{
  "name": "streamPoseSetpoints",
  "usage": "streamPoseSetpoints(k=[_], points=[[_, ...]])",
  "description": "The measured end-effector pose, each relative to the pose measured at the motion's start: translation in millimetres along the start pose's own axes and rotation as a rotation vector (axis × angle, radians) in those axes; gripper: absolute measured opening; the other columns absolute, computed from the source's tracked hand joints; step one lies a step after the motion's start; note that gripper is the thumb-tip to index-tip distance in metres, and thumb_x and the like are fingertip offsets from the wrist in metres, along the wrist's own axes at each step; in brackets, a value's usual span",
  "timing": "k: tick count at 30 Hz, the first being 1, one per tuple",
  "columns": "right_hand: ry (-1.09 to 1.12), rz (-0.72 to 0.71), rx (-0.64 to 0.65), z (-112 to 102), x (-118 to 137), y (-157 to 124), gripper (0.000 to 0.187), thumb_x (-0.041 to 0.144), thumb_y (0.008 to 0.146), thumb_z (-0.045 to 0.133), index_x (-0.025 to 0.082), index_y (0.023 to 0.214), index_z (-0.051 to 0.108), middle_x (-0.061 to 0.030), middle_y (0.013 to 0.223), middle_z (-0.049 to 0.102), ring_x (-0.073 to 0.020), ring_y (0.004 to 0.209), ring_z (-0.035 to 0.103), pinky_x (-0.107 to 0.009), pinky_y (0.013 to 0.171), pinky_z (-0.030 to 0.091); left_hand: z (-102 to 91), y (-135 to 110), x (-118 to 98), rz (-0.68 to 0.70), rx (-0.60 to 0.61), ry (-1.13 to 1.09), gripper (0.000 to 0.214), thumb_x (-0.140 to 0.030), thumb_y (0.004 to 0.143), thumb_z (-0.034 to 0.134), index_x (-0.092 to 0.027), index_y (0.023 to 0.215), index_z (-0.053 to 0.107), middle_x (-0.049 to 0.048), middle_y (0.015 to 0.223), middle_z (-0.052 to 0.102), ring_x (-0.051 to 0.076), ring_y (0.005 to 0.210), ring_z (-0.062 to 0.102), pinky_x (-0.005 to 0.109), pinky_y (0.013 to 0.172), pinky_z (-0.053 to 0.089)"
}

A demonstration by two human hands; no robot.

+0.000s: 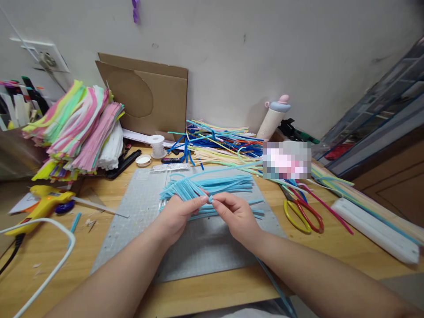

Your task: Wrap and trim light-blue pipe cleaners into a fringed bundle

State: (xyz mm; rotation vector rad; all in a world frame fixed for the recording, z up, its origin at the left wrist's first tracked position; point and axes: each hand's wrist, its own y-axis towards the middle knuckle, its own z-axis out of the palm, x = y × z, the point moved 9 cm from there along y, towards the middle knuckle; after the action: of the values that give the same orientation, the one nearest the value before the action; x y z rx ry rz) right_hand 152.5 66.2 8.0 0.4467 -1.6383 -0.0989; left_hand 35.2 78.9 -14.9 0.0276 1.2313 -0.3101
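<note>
My left hand [174, 218] is closed around a bundle of light blue pipe cleaners [188, 189], its thumb lying along their gathered end. Fingertips of my right hand [236, 216] pinch a small blue twisted end [210, 199] of that bundle, close to the left thumb. More light blue pipe cleaners [232, 182] lie behind and beneath both hands on a grey cutting mat [212, 260]. The left fingers are partly hidden by the hand and the bundle.
On the left are a yellow glue gun [48, 196], a white cable [71, 247] and stacked multicoloured pipe cleaners [79, 128]. Scissors [310, 216] and a white power strip [374, 229] lie right. Behind stand cardboard [168, 95], a spool [158, 146] and a bottle [271, 119].
</note>
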Motion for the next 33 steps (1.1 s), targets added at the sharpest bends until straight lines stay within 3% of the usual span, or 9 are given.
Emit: streamPoseSetpoints(k=[9, 15, 19, 22, 24, 27, 30, 33], points=[[0.091, 0.189, 0.033, 3, -14, 0, 0.02, 0.035, 0.083, 0.055, 0.017, 0.075, 0.056, 0.0055, 0.055, 0.046, -0.0056, 0.044, 0.038, -0.018, 0.041, 0.031, 7.0, 0, -2, 0.043, 0.079, 0.075, 0.01, -0.025, 0.073, 0.07, -0.016, 0.074, 0.066, 0.0003, 0.073, 0.062, 0.014, 0.071, 0.053, 0.026, 0.069, 0.04], [0.516, 0.529, 0.195, 26, -36, -7, 0.022, 0.037, 0.078, 0.059, 0.018, 0.073, 0.05, 0.0049, 0.053, 0.052, -0.0061, 0.035, 0.042, -0.016, 0.03, 0.027, 24.9, -4, -2, 0.025, 0.274, 0.038, 0.015, -0.026, 0.079, 0.062, -0.014, 0.071, 0.066, 0.0035, 0.07, 0.063, 0.018, 0.074, 0.058, 0.033, 0.079, 0.041], [0.798, 0.787, 0.376, 42, -38, -20, 0.014, 0.03, 0.077, 0.056, 0.018, 0.075, 0.048, 0.0064, 0.053, 0.05, -0.0036, 0.032, 0.036, -0.014, 0.03, 0.022, 20.1, -3, 0, 0.043, 0.236, 0.061, 0.011, -0.025, 0.077, 0.065, -0.015, 0.073, 0.066, 0.003, 0.073, 0.064, 0.018, 0.075, 0.057, 0.031, 0.079, 0.04], [0.841, 0.913, 0.445, 46, -37, -28, 0.012, 0.028, 0.078, 0.056, 0.019, 0.08, 0.047, 0.0093, 0.052, 0.045, -0.001, 0.031, 0.021, -0.013, 0.03, 0.013, 15.2, -1, 2, 0.056, 0.191, 0.075, 0.008, -0.023, 0.075, 0.068, -0.016, 0.074, 0.066, 0.0013, 0.074, 0.063, 0.016, 0.074, 0.055, 0.028, 0.074, 0.039], [0.722, 0.789, 0.323, 35, -38, -17, 0.015, 0.029, 0.078, 0.059, 0.021, 0.082, 0.047, 0.0109, 0.05, 0.043, -0.0013, 0.032, 0.018, -0.013, 0.031, 0.011, 12.0, 1, 3, 0.054, 0.158, 0.061, 0.008, -0.023, 0.073, 0.069, -0.016, 0.074, 0.066, 0.0003, 0.071, 0.061, 0.015, 0.071, 0.053, 0.027, 0.07, 0.039], [0.362, 0.402, 0.082, 9, -27, 1, 0.016, 0.029, 0.076, 0.063, 0.02, 0.079, 0.051, 0.0077, 0.054, 0.049, -0.0041, 0.038, 0.035, -0.015, 0.035, 0.026, 5.1, 4, 6, 0.03, 0.081, 0.027, 0.011, -0.025, 0.07, 0.072, -0.017, 0.073, 0.065, -0.001, 0.068, 0.058, 0.013, 0.065, 0.049, 0.026, 0.063, 0.037], [-0.01, 0.058, 0.004, 0, -5, 3, 0.006, 0.022, 0.078, 0.061, 0.019, 0.081, 0.057, 0.0005, 0.072, 0.059, -0.0101, 0.063, 0.055, -0.021, 0.056, 0.045, 1.0, 5, 8, 0.002, 0.031, -0.009, 0.015, -0.026, 0.068, 0.074, -0.016, 0.068, 0.062, -0.0016, 0.065, 0.055, 0.011, 0.061, 0.045, 0.026, 0.06, 0.036], [-0.299, -0.219, -0.027, -3, 16, -4, 0.011, 0.016, 0.081, 0.057, 0.02, 0.091, 0.06, -0.0019, 0.08, 0.062, -0.0126, 0.071, 0.057, -0.024, 0.066, 0.047, 2.2, 4, 8, -0.006, 0.037, -0.044, 0.018, -0.026, 0.067, 0.074, -0.016, 0.064, 0.06, -0.0025, 0.061, 0.052, 0.011, 0.059, 0.043, 0.025, 0.058, 0.034]])
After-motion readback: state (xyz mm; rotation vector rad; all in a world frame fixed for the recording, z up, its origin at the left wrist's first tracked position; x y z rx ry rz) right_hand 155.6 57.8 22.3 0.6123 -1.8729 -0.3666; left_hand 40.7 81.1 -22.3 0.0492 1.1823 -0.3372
